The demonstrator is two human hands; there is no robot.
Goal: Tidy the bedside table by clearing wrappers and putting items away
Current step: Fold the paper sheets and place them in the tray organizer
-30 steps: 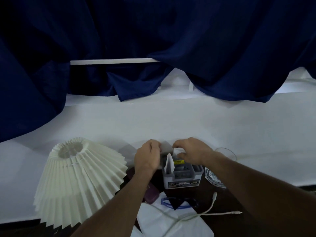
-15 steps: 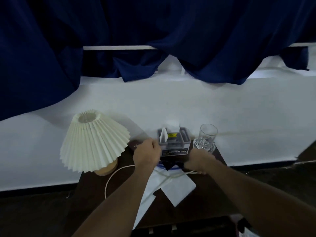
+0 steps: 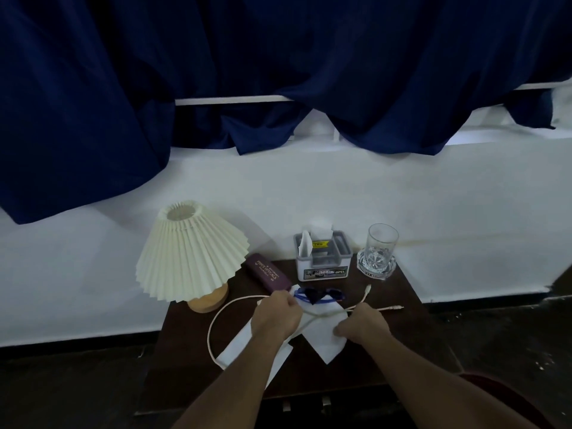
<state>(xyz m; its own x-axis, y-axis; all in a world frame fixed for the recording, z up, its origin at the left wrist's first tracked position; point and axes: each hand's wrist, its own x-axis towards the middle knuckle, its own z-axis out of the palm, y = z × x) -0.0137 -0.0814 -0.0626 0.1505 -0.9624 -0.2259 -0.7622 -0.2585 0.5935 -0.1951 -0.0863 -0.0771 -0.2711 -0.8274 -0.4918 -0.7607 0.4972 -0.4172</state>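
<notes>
The cable (image 3: 387, 309) is gripped in the curled fingers of the left hand (image 3: 275, 315) and right hand (image 3: 363, 325), above white paper (image 3: 325, 345). Glasses (image 3: 318, 295) are seen just beyond the fingers on the surface (image 3: 393, 339), a case (image 3: 267, 271) beyond-left.

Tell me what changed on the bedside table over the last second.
Both hands left the grey box at the back and came toward the near edge. The left hand and right hand now grip the white cable lying across the paper. The lamp, case, glasses and glass stayed put.
</notes>
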